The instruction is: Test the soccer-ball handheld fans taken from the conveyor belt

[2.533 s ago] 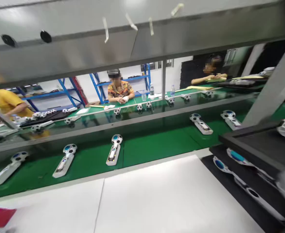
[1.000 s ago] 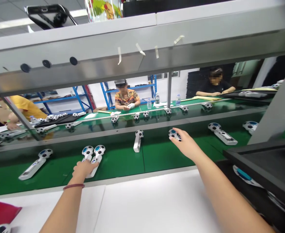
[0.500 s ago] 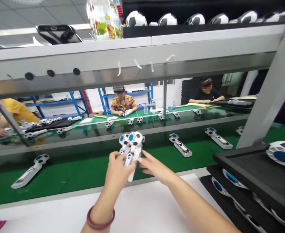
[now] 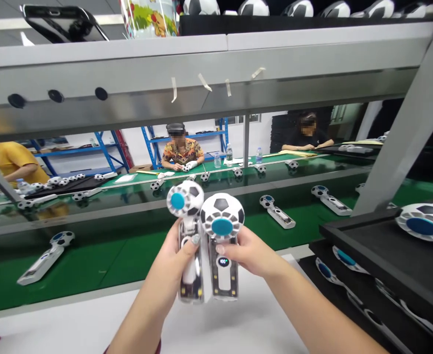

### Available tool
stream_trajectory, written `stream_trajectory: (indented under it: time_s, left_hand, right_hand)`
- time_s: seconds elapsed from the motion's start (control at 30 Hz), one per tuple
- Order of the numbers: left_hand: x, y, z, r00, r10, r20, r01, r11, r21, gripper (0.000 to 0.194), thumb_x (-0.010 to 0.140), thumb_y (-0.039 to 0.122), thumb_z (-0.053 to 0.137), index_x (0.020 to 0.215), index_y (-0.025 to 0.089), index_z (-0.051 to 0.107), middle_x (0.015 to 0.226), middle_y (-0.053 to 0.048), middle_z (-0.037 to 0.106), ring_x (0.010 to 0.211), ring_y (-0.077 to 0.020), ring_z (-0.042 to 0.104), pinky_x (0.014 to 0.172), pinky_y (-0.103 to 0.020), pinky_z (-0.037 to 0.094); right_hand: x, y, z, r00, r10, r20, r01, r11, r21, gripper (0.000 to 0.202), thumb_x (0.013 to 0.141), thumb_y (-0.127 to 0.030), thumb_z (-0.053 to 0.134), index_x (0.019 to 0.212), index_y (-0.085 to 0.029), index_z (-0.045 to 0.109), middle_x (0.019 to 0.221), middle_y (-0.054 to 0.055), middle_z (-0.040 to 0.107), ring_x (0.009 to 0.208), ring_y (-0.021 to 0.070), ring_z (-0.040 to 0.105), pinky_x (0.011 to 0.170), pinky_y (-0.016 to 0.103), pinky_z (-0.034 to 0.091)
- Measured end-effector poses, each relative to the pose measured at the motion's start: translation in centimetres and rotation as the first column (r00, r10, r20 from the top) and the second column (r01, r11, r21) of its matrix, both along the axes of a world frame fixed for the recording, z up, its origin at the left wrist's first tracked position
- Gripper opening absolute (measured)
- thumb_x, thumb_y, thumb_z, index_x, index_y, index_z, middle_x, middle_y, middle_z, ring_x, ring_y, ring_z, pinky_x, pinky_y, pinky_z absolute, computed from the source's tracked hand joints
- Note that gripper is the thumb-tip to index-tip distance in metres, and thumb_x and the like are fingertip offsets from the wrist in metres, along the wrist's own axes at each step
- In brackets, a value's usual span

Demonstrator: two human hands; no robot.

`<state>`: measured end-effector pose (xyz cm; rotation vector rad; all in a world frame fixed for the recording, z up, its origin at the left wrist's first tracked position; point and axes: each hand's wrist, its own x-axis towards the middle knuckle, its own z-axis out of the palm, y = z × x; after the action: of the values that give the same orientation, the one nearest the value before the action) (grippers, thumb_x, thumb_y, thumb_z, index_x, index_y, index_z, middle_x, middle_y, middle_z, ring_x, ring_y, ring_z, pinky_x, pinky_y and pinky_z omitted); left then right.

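A white bench (image 4: 238, 319) is being shown along the bottom of the view, and past its far edge a green conveyor belt (image 4: 128, 255) is being run from left to right. Football-patterned handheld fans are being carried on the belt: one (image 4: 46, 258) near the left end, another (image 4: 277, 211) toward the right, and a third (image 4: 330, 199) beyond it. A grey metal shelf beam (image 4: 201, 73) is being spanned across the top, with scraps of tape (image 4: 172, 88) hanging from it. At the bench's right edge, black trays (image 4: 386, 255) are being stacked, with more fan parts lying in them. Across the belt, a second green table is being worked at by a seated person in a patterned shirt (image 4: 181, 150), a person in dark clothes (image 4: 307, 137) and a person in a yellow shirt (image 4: 10, 162) at the far left.

Above the middle of the bench, two fans are being held upright side by side, their handles touching. The left hand (image 4: 175, 260) is being wrapped closed round the handle of the left fan (image 4: 187, 236), with the thumb pressed across its front. The right hand (image 4: 249, 253) is being curled round the handle of the right fan (image 4: 222, 246), whose blue-centred head is being turned toward the camera; its thumb is being laid just above a small lit display on the handle.
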<state>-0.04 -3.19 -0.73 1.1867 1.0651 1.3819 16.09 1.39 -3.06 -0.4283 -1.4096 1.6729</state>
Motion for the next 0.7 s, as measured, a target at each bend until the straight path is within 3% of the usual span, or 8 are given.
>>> stream_trajectory:
  time_s: [0.07,0.13,0.23,0.33,0.4,0.47,0.57,0.7]
  left_hand:
    - [0.0,0.3,0.2,0.986,-0.053,0.158,0.064,0.996,-0.066,0.064,0.065,0.042,0.073,0.121,0.023,0.049,0.108,-0.009,0.063,0.095,-0.0288,0.061,0.078,-0.036,0.051]
    - [0.2,0.6,0.1,0.963,0.007,0.271,0.018,0.996,-0.092,0.056,0.065,0.038,0.074,0.114,0.022,0.054,0.099,-0.007,0.066,0.085,-0.026,0.063,0.073,-0.034,0.052]
    - [0.3,1.1,0.3,0.904,0.112,0.413,-0.044,0.984,-0.173,0.044,0.073,0.053,0.061,0.098,0.017,0.061,0.086,-0.007,0.067,0.073,-0.0222,0.063,0.063,-0.032,0.053]
    - [-0.1,1.6,0.4,0.87,0.159,0.467,-0.046,0.969,-0.245,0.064,0.077,0.071,0.037,0.087,0.014,0.063,0.069,-0.006,0.063,0.057,-0.0186,0.06,0.051,-0.029,0.05]
    - [-0.4,2.0,-0.1,0.878,0.179,0.443,-0.085,0.971,-0.223,0.066,0.072,0.074,0.04,0.083,0.014,0.063,0.062,-0.004,0.06,0.051,-0.017,0.057,0.047,-0.027,0.047]
    - [-0.7,2.5,-1.4,0.898,0.237,0.372,-0.182,0.967,-0.179,0.062,0.064,0.073,0.053,0.081,0.014,0.061,0.061,-0.002,0.06,0.051,-0.0168,0.057,0.047,-0.026,0.046]
    - [-0.9,3.1,-4.8,0.922,0.325,0.21,-0.306,0.945,-0.116,0.063,0.055,0.069,0.066,0.087,0.015,0.06,0.072,-0.004,0.065,0.065,-0.0196,0.061,0.057,-0.027,0.048]
    - [-0.5,2.9,-9.7,0.947,0.319,0.028,-0.319,0.948,0.015,0.065,0.054,0.059,0.072,0.1,0.015,0.057,0.1,-0.01,0.065,0.097,-0.0272,0.058,0.08,-0.032,0.046]
  right_hand:
    - [0.0,0.1,-0.2,0.998,0.06,0.024,-0.061,0.998,0.02,0.037,0.067,-0.031,0.074,0.1,-0.022,0.061,0.097,0.001,0.064,0.088,0.0156,0.059,0.079,0.028,0.045]
    - [-0.2,0.2,-0.2,0.999,0.048,0.003,-0.048,0.999,-0.02,0.038,0.067,-0.034,0.074,0.1,-0.022,0.061,0.095,0.001,0.064,0.087,0.0159,0.06,0.079,0.029,0.046]
    - [-0.5,0.6,-0.2,0.997,-0.04,-0.067,0.029,0.986,-0.167,0.04,0.065,-0.04,0.074,0.098,-0.022,0.059,0.09,0.001,0.064,0.08,0.0164,0.061,0.078,0.033,0.047]
    - [-0.8,1.2,-0.3,0.985,-0.095,-0.145,0.05,0.956,-0.291,0.048,0.056,-0.047,0.078,0.089,-0.019,0.057,0.079,0.001,0.062,0.069,0.016,0.061,0.071,0.033,0.049]
    - [-1.0,1.6,-0.7,0.974,-0.131,-0.185,0.063,0.94,-0.337,0.049,0.057,-0.057,0.073,0.083,-0.018,0.057,0.073,0.0,0.06,0.061,0.0144,0.059,0.062,0.029,0.047]
    - [-1.3,1.9,-1.5,0.965,-0.198,-0.173,0.134,0.937,-0.323,0.049,0.062,-0.062,0.065,0.078,-0.016,0.057,0.067,0.001,0.059,0.057,0.0137,0.057,0.055,0.025,0.044]
    - [-1.7,2.1,-3.7,0.937,-0.33,-0.113,0.309,0.935,-0.173,0.05,0.059,-0.061,0.067,0.079,-0.017,0.055,0.063,0.002,0.059,0.055,0.0151,0.056,0.053,0.026,0.043]
    - [-1.9,2.1,-7.3,0.931,-0.354,-0.09,0.353,0.935,-0.024,0.058,0.048,-0.058,0.076,0.087,-0.02,0.054,0.08,0.004,0.063,0.071,0.0198,0.059,0.069,0.033,0.047]
